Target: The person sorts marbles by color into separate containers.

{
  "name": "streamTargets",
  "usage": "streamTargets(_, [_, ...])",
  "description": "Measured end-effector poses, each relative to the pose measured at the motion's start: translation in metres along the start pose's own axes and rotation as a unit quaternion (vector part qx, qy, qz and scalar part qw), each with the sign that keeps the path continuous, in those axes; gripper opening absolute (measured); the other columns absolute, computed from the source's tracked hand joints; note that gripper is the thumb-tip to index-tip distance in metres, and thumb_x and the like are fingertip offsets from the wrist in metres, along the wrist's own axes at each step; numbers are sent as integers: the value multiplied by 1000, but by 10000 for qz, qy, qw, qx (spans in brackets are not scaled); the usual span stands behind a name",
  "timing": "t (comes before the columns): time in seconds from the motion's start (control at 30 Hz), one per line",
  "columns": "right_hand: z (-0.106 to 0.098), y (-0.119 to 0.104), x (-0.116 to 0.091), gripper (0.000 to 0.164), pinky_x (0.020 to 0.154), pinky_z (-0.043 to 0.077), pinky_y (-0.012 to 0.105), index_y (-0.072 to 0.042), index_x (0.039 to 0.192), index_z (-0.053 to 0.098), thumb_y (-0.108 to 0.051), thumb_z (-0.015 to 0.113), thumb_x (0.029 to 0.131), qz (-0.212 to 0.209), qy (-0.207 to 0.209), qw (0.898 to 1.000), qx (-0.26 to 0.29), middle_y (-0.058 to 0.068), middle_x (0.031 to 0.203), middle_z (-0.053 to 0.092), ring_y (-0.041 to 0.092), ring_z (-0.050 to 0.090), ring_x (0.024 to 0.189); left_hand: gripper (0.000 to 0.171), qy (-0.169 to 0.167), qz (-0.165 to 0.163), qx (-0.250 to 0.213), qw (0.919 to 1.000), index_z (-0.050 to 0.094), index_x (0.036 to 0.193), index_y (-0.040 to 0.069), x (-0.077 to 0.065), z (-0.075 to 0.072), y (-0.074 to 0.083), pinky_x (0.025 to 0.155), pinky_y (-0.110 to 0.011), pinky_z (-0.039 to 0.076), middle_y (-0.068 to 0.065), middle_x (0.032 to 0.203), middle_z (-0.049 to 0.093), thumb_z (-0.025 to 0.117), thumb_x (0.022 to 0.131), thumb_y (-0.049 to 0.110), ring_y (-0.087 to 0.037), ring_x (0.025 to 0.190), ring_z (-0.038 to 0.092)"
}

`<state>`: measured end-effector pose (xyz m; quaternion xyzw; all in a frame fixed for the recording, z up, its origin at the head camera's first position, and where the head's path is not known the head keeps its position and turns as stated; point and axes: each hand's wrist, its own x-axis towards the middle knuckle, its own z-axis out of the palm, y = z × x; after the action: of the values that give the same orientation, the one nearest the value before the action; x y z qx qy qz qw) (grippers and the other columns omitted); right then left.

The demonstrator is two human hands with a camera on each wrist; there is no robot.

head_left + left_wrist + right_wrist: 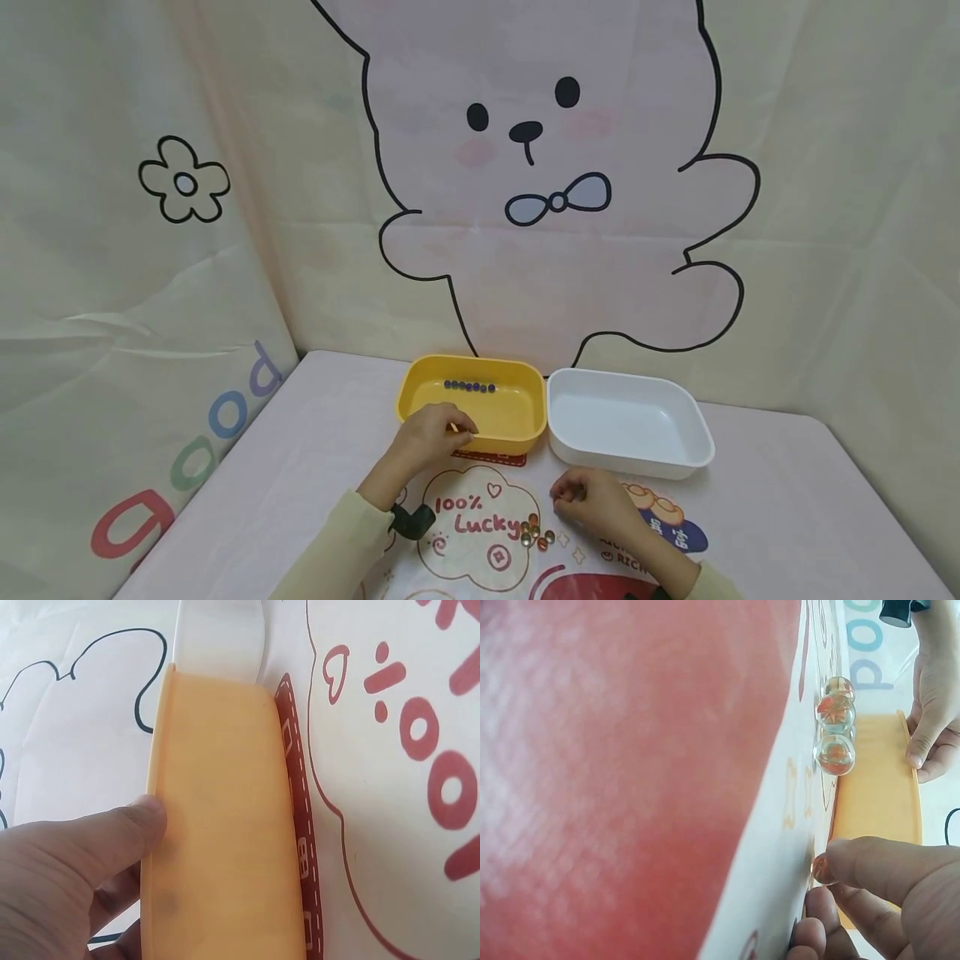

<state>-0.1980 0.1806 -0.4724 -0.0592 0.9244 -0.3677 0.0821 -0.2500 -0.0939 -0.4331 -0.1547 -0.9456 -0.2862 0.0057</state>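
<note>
Though near marbles (534,531), white tray (630,421) apart

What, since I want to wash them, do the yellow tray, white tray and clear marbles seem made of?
Yellow tray: probably plastic, satin finish; faint dark patches seem to show through its wall.
White tray: likely plastic, smooth with soft sheen, rounded corners.
Clear marbles: probably glass, glossy, transparent around orange colouring; possibly acrylic.
</note>
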Motion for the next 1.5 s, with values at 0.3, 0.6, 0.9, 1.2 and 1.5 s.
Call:
streamTargets(0.3, [0, 3, -1, 10, 58, 42, 20, -17, 84, 71, -11, 75, 77, -282, -151, 9994, 121, -5, 73, 60, 12, 52, 68, 5, -35, -40, -94, 9999, 75, 89, 24, -3, 0, -1, 68, -23, 47, 11, 83, 61, 72, 87, 27, -9, 75, 53])
streamTargets(0.6, [-1, 2, -1, 10, 60, 41, 20, -16, 84, 70, -9, 73, 78, -351, -198, 9992, 61, -4, 74, 59, 12, 51, 70, 6, -81, -58, -140, 9999, 75, 90, 24, -1, -1, 0, 70, -24, 48, 10, 83, 62, 71, 87, 27, -10, 77, 54])
streamTargets(0.9, [-5, 2, -2, 8, 60, 42, 20, -15, 86, 69, -11, 72, 80, -386, -318, 9987, 67, -4, 75, 59, 12, 52, 70, 6, -110, -13, -118, 9999, 74, 90, 24, 1, -1, 0, 66, -22, 46, 10, 81, 61, 71, 87, 27, -10, 75, 53])
streamTargets(1.2, [-23, -5, -6, 11, 58, 45, 23, -14, 96, 69, -18, 70, 86, -463, -637, 9962, 362, -3, 80, 62, 13, 54, 71, 6, -101, -47, -89, 9999, 75, 90, 23, 0, 0, 0, 64, -21, 46, 10, 82, 61, 72, 87, 27, -9, 74, 53])
streamTargets(1.5, [-60, -21, -7, 12, 60, 50, 21, -13, 95, 71, -19, 72, 85, -1210, 348, 9920, 87, -7, 80, 67, 7, 56, 69, 7, -129, -19, -16, 9999, 75, 91, 23, 3, 0, -2, 65, -21, 47, 11, 82, 62, 72, 86, 27, -8, 74, 54])
